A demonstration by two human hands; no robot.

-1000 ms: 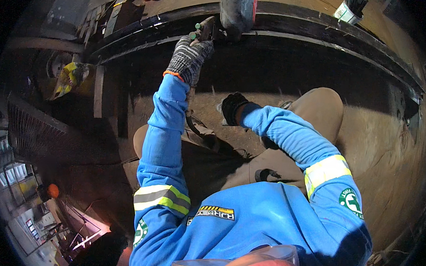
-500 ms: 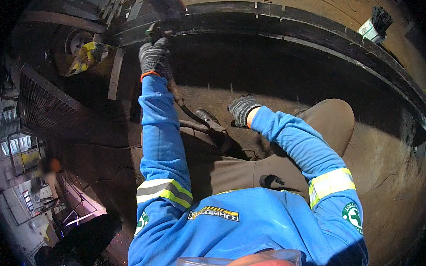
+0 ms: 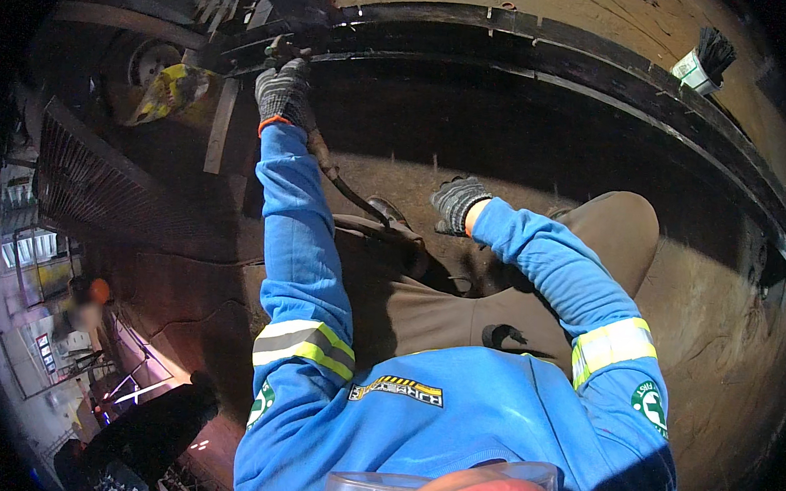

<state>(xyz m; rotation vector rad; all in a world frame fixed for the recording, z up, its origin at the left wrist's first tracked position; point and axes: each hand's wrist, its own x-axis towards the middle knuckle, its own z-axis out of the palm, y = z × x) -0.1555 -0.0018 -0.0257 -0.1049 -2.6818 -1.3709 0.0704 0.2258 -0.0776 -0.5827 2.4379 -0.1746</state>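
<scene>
My left hand (image 3: 282,93), in a grey striped knit glove with an orange cuff, reaches far forward at the left end of the long dark steel beam (image 3: 405,50). Its fingers are wrapped round a corded hand tool (image 3: 323,155); a brown handle end and black cable trail back past my wrist. The tool's front end by the beam is too dark to make out. My right hand (image 3: 458,204), gloved alike, hangs above the ground before my right knee. Its fingers are curled, with nothing visible in them.
Left of the beam lie a yellow crumpled bag (image 3: 174,93), a flat metal bar (image 3: 221,127) and a ribbed grating (image 3: 114,174). A white bucket of black rods (image 3: 697,71) stands beyond the beam at right. Another person (image 3: 92,313) is at the far left.
My right hand has shifted slightly right. My left hand stays at the beam's left end, still round the tool. The whole view has tilted a little.
</scene>
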